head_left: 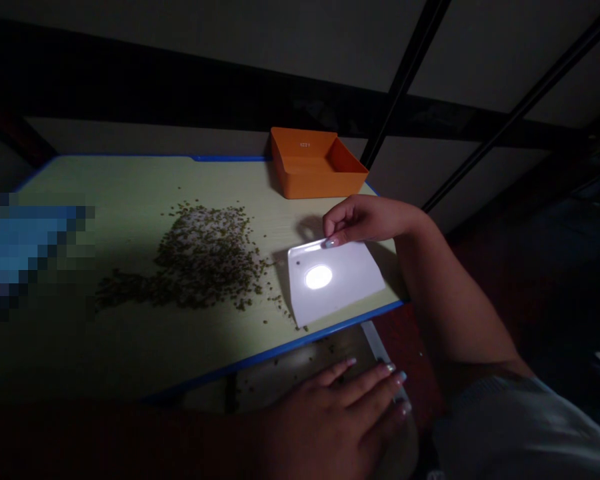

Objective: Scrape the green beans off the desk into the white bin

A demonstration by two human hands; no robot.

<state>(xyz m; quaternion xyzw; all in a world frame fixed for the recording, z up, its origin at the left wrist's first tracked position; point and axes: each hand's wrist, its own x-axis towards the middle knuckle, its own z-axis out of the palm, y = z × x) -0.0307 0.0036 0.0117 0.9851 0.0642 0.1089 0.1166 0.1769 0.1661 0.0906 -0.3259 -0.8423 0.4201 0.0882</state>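
My right hand [363, 220] pinches the upper edge of a white plastic sheet [340, 287] between thumb and fingers. The sheet has a small hole near one corner, a bright glare spot, and its lower edge near the table's blue rim. To its left, a loose pile of small greenish-brown grains [205, 253] is spread on the pale table, with a few grains close to the sheet. Below the table edge, my left hand [335, 413] has its fingers stretched out over a light-coloured container [375, 343] with scattered grains in it; its near part is dark.
An orange open bin [325, 183] stands at the table's far right corner. The pale table [115, 183] has a blue rim. A blurred-out blue object [25, 247] is at the left edge. Panels with dark bars stand behind the table.
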